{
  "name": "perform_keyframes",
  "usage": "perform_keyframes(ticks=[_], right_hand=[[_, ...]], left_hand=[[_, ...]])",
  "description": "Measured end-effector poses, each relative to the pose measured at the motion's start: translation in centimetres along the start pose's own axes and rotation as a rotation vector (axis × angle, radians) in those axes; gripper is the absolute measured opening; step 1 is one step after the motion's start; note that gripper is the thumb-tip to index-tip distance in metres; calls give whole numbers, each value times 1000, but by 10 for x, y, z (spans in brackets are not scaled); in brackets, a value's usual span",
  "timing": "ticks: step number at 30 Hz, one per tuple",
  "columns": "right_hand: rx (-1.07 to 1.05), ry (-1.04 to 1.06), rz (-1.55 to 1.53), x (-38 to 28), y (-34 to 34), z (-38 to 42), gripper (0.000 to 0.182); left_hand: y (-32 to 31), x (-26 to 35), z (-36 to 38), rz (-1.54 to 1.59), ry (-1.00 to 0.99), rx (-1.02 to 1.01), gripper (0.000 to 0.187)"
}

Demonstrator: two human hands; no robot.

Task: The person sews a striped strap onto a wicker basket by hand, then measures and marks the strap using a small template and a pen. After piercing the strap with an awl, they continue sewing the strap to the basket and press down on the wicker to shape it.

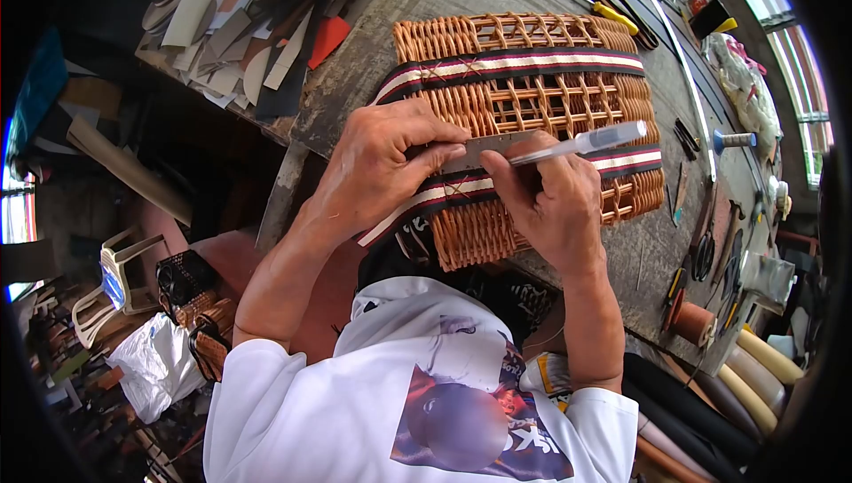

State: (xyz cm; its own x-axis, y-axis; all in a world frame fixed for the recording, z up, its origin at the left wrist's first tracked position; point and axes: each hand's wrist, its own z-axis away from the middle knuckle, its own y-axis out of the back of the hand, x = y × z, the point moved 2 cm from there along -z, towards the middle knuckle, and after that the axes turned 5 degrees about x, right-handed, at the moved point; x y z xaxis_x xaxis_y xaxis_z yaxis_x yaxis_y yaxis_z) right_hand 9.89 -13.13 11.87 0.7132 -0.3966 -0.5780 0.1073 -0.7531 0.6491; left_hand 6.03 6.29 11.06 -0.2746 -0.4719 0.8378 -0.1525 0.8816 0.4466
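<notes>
A wicker panel of woven brown cane lies on the workbench in front of me. Two black, white and dark red striped straps run across it, the upper strap and the lower strap, each with cross-stitching near its left part. Between thumb and fingers, my left hand pinches a short grey flat ruler above the lower strap. My right hand is closed around a clear-barrelled pen, its capped-looking end pointing up and right. The pen's tip is partly hidden by my fingers, near the ruler.
A yellow-handled screwdriver-like tool lies behind the panel. At right are scissors, a thread spool, a blue-ended spool and a long metal straightedge. Scrap pieces pile up at the left; a plastic chair stands below.
</notes>
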Motion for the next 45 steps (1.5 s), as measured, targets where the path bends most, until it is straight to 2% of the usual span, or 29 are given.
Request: perform_keyframes(ticks=[5,8,11,15,16,19,20,23,26,29,32,36,37,45], right_hand=[[-8,24,4,1,-3,2,12],[-129,-87,-190,-1,6,1,11],[-182,-106,-207,-1,14,-1,12],[-43,29,77,-10,-3,3,13],[32,-17,68,-7,-8,4,18],[91,36,60,-1,-9,9,17],[142,7,-77,-2,-5,7,14],[242,-430,-482,5,11,20,14],[373,-372,-679,1,11,28,14],[575,-294,-588,-7,37,43,14],[526,-354,-591,-9,57,53,15],[216,-332,-426,-14,42,46,13],[187,-298,-342,-18,36,36,12],[117,-278,-251,-6,4,12,10]], left_hand=[[0,0,1,-2,-15,9,20],[-1,2,2,24,2,10,20],[-1,3,1,26,2,4,20],[-1,1,3,5,-6,10,19],[-2,1,3,6,-10,11,19],[0,4,1,22,-14,21,18],[0,4,3,32,-5,22,18],[-1,2,3,24,14,9,17],[-1,2,3,22,35,15,16],[0,2,2,49,52,22,15],[-1,3,1,41,36,27,16],[-2,0,1,71,45,70,16],[-2,0,2,63,41,77,16],[-1,-6,4,71,34,147,16]])
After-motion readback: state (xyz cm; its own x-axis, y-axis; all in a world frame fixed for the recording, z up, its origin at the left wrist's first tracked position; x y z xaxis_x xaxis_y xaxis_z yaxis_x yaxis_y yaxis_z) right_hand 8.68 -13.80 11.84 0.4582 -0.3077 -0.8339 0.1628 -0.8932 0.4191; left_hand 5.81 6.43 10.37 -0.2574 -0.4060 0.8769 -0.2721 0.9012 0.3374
